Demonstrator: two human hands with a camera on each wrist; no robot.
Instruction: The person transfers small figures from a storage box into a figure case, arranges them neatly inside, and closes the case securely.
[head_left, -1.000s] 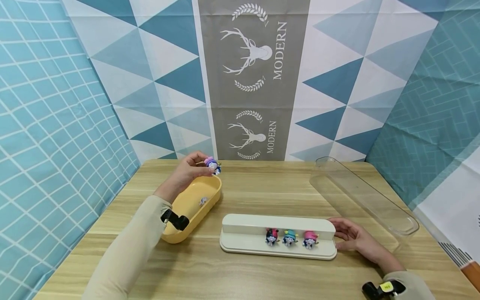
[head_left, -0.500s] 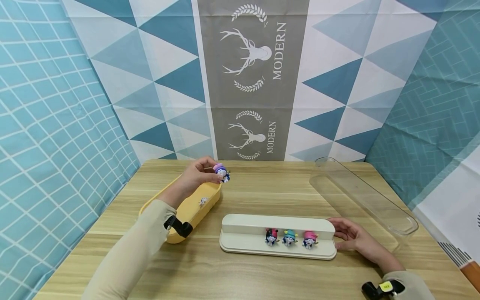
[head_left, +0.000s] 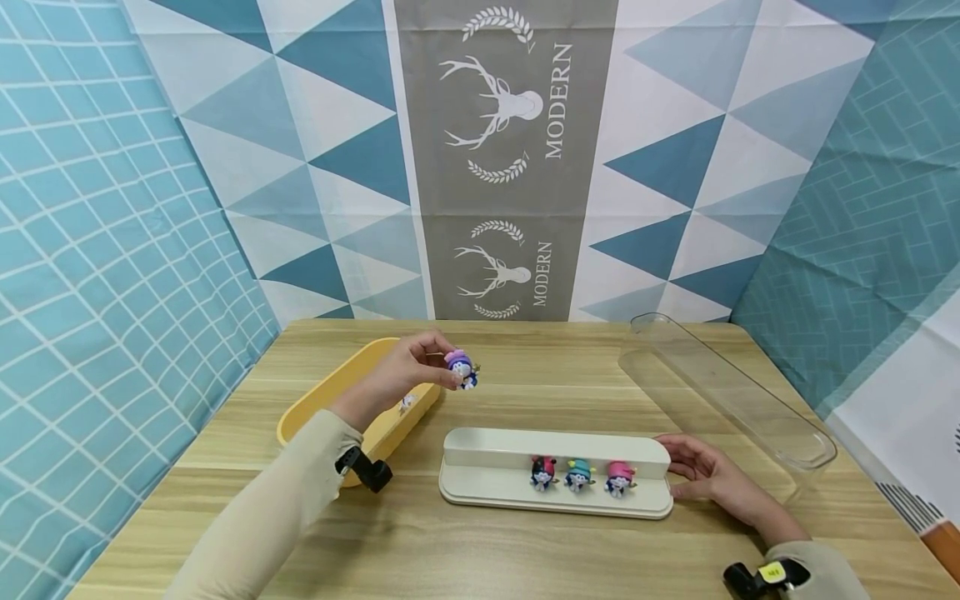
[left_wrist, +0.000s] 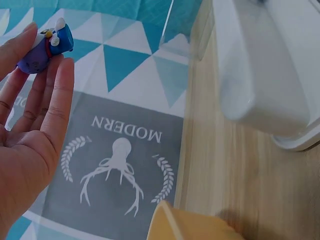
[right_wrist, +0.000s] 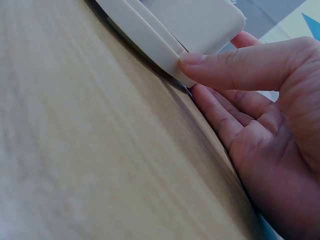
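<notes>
My left hand pinches a small figurine with a purple-pink hat between thumb and fingers, raised beside the right rim of a yellow tub. In the left wrist view the figurine shows a blue part, a red band and white bits. A second small whitish figurine lies inside the tub. My right hand grips the right end of a cream stepped display stand, thumb on the base edge, fingers behind. On the stand's lower step are figurines with a red-and-black hat, a teal hat and a pink hat.
A long clear plastic cover lies at the back right of the wooden table. Patterned cloth hangs behind the table and along both sides.
My left hand has carried the purple-hatted figurine right and toward me, from over the tub's far end to beyond its right rim. The right hand and stand have stayed put.
</notes>
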